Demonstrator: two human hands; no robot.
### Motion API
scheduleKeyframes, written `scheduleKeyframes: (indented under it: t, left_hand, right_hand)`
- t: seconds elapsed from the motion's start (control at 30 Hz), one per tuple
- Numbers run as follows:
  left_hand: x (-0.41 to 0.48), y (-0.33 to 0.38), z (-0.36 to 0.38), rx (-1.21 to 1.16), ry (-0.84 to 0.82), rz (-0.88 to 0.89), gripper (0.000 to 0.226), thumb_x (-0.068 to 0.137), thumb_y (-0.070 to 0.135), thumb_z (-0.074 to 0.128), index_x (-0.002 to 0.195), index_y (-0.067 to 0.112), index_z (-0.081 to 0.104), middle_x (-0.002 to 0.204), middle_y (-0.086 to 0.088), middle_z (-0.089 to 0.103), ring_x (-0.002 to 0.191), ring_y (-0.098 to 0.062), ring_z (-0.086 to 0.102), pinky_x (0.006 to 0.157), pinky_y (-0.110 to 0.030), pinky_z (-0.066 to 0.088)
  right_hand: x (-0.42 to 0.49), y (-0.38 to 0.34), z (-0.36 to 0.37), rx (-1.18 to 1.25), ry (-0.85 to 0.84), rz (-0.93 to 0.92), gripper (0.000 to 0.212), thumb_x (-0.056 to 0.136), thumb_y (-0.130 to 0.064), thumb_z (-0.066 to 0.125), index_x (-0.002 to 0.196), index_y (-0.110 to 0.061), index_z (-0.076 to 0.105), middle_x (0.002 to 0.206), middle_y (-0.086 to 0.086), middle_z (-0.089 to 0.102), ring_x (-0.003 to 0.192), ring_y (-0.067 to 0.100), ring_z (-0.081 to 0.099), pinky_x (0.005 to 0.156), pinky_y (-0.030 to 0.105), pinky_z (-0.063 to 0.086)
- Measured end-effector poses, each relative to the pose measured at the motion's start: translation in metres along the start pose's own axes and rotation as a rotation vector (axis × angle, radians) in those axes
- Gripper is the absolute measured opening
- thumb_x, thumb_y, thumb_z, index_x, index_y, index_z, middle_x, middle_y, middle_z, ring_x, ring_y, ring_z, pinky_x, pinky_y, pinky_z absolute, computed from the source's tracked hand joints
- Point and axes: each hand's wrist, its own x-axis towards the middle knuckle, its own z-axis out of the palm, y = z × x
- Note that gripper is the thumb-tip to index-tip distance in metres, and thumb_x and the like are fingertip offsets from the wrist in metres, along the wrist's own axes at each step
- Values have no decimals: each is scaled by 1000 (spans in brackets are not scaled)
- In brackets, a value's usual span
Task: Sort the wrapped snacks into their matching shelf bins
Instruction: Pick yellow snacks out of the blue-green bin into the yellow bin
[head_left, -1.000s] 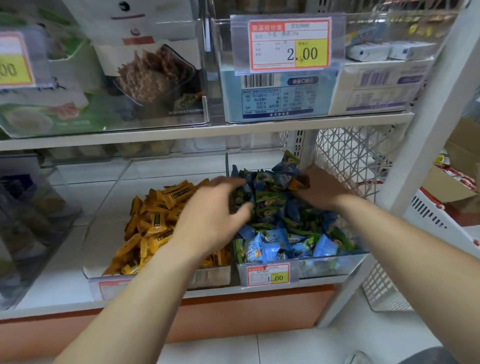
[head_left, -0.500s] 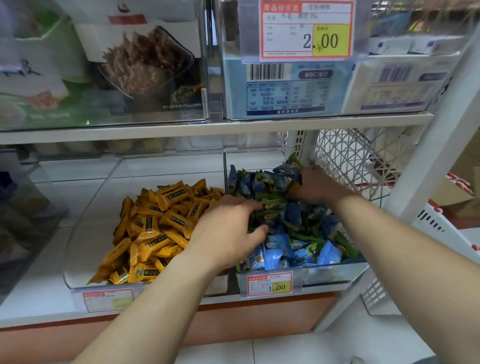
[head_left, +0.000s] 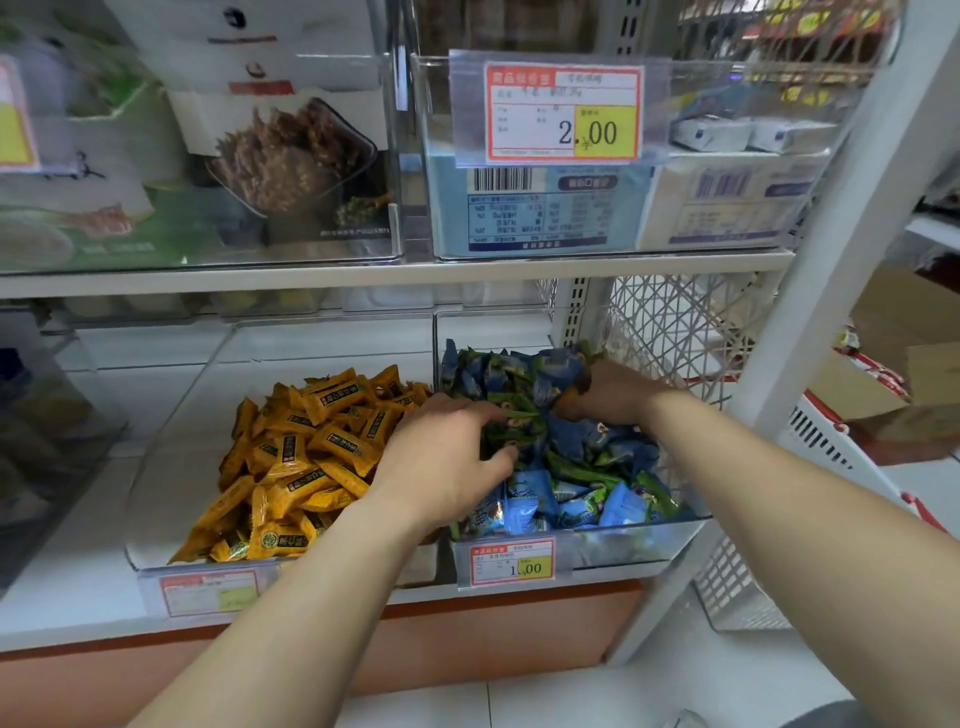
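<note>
Two clear bins sit side by side on the lower shelf. The left bin (head_left: 171, 457) holds a heap of yellow wrapped snacks (head_left: 301, 457). The right bin (head_left: 623, 540) holds mixed blue snacks (head_left: 524, 506) and green snacks (head_left: 576, 470). My left hand (head_left: 447, 462) reaches over the divider into the right bin, fingers and thumb pinching green wrappers in the pile. My right hand (head_left: 608, 392) is deeper in the same bin, curled around a bunch of blue and green snacks at the back.
The shelf above carries clear bins with boxed goods and a 2.00 price tag (head_left: 563, 111). A 1.00 tag (head_left: 511, 564) hangs on the right bin. A white shelf post (head_left: 831, 270) and a white basket (head_left: 821, 441) stand to the right. Cardboard boxes (head_left: 904, 364) lie beyond.
My left hand has dropped from above the divider into the right bin and closed on green wrappers. My right hand has stayed at the back of that bin. The camera moved closer.
</note>
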Motion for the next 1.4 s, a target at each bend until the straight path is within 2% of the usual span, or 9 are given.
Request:
scheduleKeyframes:
  t: [0.17, 0.33, 0.53, 0.73, 0.93, 1.03, 1.1, 1.2, 1.4]
  left_hand:
    - [0, -1, -2, -65, -8, -38, 42, 88, 54, 58, 128, 39, 59, 120, 3, 65, 115, -16, 54, 88, -32, 51]
    - [1, 2, -4, -165, 16, -53, 37, 90, 46, 61, 124, 32, 61, 116, 5, 67, 107, -16, 60, 85, -33, 54]
    - [4, 12, -9, -241, 193, -74, 42, 88, 46, 60, 127, 31, 61, 120, 9, 68, 110, -15, 62, 92, -34, 53]
    - [3, 31, -3, -422, 168, -121, 60, 86, 57, 62, 138, 34, 41, 118, 7, 65, 103, -17, 65, 84, -37, 55]
    - [3, 39, -9, -664, 268, -192, 22, 89, 38, 65, 107, 42, 52, 84, 13, 66, 77, -2, 63, 69, -26, 51]
    - [1, 43, -7, -749, 254, -237, 22, 92, 28, 62, 103, 46, 51, 87, 12, 67, 82, 1, 63, 74, -24, 54]
    - [1, 44, -8, -827, 270, -282, 24, 95, 23, 57, 105, 44, 53, 90, 13, 69, 84, 4, 64, 76, -21, 53]
    - [3, 44, -12, -1028, 285, -376, 21, 98, 17, 51, 114, 26, 61, 98, 1, 72, 89, -13, 71, 81, -40, 60]
    - [4, 39, -31, -1486, 306, -506, 19, 101, 17, 53, 116, 15, 66, 108, -11, 73, 99, -21, 72, 77, -34, 59]
  right_hand:
    - [-6, -6, 2, 106, 116, -55, 29, 67, -29, 86, 82, -7, 74, 85, 11, 73, 79, 26, 67, 70, 36, 55]
    - [-18, -15, -11, 384, 184, -117, 16, 75, -23, 85, 85, -27, 73, 87, -3, 75, 78, 13, 69, 63, 23, 54]
    - [-37, -36, -3, 969, 72, -156, 16, 84, -1, 72, 98, -8, 69, 89, 16, 74, 77, 26, 72, 67, 38, 61]
    - [-49, -66, 17, 1114, 44, -213, 25, 86, -4, 71, 111, -1, 67, 91, 15, 72, 81, 27, 71, 69, 37, 58]
    - [-58, -83, 35, 1171, 34, -201, 8, 94, -18, 66, 96, -11, 69, 79, 5, 74, 74, 20, 71, 66, 32, 57]
    - [-62, -84, 36, 1221, -2, -192, 17, 94, -22, 65, 107, -11, 68, 89, 8, 74, 82, 23, 71, 74, 37, 58]
    - [-65, -87, 39, 1230, -32, -207, 23, 95, -23, 61, 113, -11, 68, 93, 9, 73, 82, 22, 70, 62, 32, 55]
    - [-70, -88, 44, 1196, -76, -229, 31, 97, -24, 49, 116, -10, 69, 99, 10, 73, 77, 18, 68, 51, 23, 48]
    - [-76, -90, 51, 1071, -57, -431, 41, 99, -6, 42, 103, -29, 77, 111, 0, 74, 106, 18, 68, 88, 32, 52]
